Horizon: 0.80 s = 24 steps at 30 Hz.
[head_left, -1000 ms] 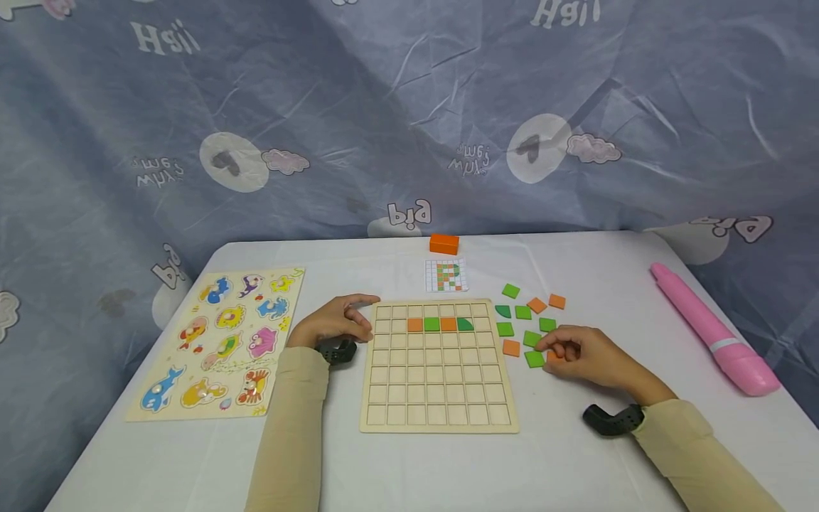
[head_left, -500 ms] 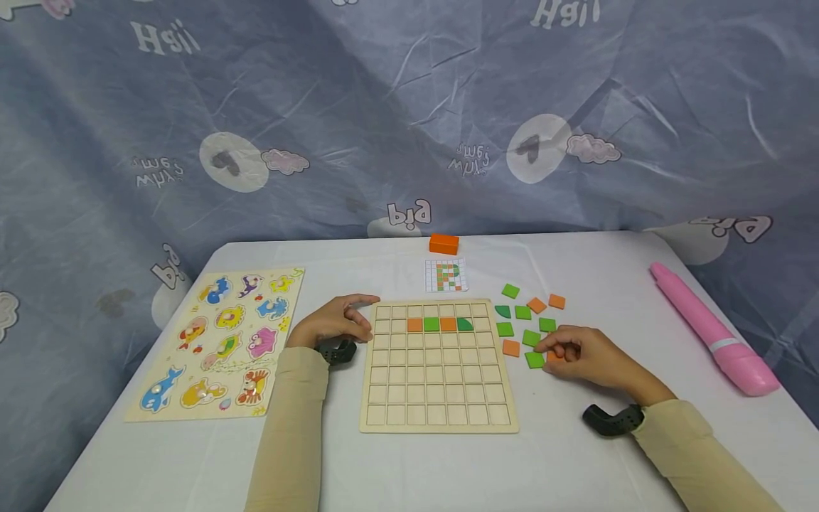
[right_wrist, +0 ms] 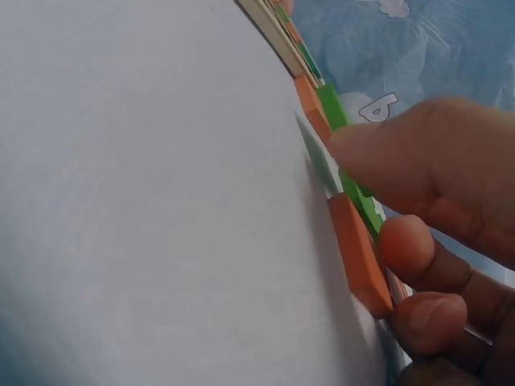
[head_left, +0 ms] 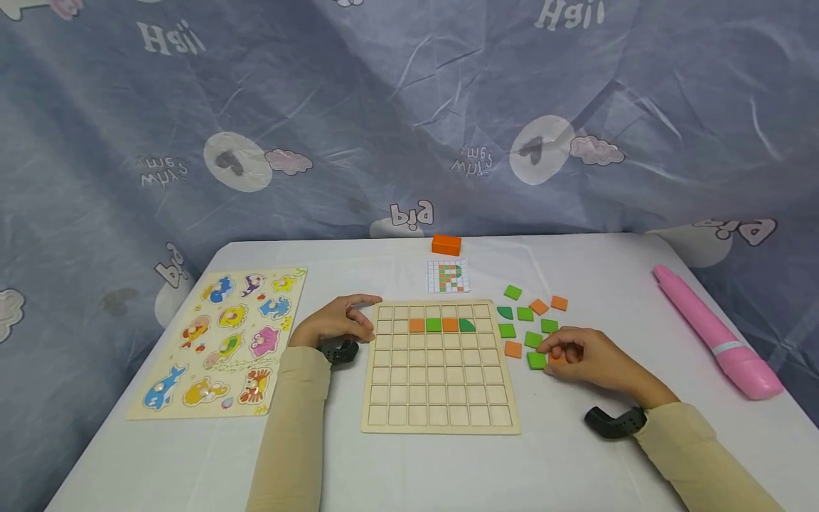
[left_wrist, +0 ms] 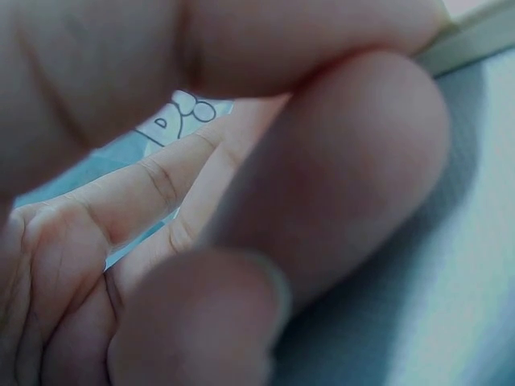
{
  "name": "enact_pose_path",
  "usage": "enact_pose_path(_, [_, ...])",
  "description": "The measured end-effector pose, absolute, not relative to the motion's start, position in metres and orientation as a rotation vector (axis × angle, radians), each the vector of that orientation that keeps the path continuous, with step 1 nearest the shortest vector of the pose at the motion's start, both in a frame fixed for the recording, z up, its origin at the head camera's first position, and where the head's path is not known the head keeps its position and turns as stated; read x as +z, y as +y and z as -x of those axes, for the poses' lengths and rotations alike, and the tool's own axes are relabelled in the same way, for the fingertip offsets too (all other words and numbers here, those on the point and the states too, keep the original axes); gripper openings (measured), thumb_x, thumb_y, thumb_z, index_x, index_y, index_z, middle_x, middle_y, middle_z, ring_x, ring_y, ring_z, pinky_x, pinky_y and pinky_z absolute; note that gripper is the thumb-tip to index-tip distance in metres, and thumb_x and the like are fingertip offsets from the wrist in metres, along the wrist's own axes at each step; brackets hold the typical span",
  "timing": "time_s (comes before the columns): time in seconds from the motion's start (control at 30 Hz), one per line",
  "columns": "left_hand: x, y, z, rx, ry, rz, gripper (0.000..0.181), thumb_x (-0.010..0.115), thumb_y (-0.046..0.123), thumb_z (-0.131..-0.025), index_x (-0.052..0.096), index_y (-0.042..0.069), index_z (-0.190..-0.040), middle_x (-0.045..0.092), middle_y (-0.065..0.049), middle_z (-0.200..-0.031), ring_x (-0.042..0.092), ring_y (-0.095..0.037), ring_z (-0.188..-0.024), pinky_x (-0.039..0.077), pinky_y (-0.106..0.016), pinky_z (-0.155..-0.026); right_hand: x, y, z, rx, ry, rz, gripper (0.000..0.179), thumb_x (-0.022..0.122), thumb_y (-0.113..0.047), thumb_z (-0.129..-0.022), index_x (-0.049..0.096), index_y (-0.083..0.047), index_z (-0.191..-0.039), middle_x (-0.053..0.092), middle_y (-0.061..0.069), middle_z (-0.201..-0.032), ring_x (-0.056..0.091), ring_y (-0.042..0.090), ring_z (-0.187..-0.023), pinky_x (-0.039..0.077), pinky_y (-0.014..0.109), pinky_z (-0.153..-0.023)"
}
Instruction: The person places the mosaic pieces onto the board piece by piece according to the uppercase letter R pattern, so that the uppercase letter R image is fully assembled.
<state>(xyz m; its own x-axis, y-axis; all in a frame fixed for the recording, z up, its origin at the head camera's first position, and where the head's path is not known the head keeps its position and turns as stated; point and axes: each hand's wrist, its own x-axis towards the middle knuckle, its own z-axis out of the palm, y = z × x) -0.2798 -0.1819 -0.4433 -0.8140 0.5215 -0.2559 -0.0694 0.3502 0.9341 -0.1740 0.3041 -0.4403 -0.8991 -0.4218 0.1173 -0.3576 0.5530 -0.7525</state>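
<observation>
A wooden grid board (head_left: 441,395) lies in front of me. Two orange squares, a green square (head_left: 433,325) and a dark green quarter-round piece (head_left: 467,325) sit in its second row. My left hand (head_left: 335,320) rests against the board's upper left edge, index finger stretched along the corner. On the right, my right hand (head_left: 595,359) hovers low over loose tiles, fingers loosely bent. Its thumb and index fingertips are right at a green tile (head_left: 536,360). An orange tile (right_wrist: 360,253) lies beneath the fingers, partly hidden in the head view. No tile shows lifted.
Several loose green and orange tiles lie right of the board, with a quarter-round piece (head_left: 505,313). Behind the board are a pattern card (head_left: 448,276) and an orange block (head_left: 446,245). A sea-animal puzzle (head_left: 220,345) lies left; a pink tube-like object (head_left: 716,331) lies far right.
Both hands and the tiles stay where they were. The head view has shifted very slightly.
</observation>
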Motion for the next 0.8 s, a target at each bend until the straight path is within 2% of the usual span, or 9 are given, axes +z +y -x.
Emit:
enact_pose_path(0.47, [-0.443,-0.181,0.279,1.470,2.108,-0.408,0.086,0.080,-0.007,-0.085,0.043,-0.004,-0.162,0.075,0.002,-0.082,0.074,-0.013,-0.074,0.061,-0.027,-0.072,-0.433,0.296,0.173,-1.307,2.743,0.733,0.025,0.088,0.001,-0.085,0.078,-0.006,-0.106,0.070,-0.001,-0.097,0.053,0.010,-0.076,0.043,0.023,-0.062])
enact_pose_path(0.8, [-0.443,-0.181,0.278,1.474,2.108,-0.408,0.085,0.080,-0.007,-0.085,0.044,-0.004,-0.162,0.075,0.003,-0.081,0.073,-0.012,-0.073,0.061,-0.026,-0.072,-0.428,0.279,0.175,-1.349,2.695,0.762,0.027,0.087,0.006,-0.084,0.077,-0.005,-0.106,0.073,-0.003,-0.091,0.054,0.008,-0.072,0.045,0.021,-0.062])
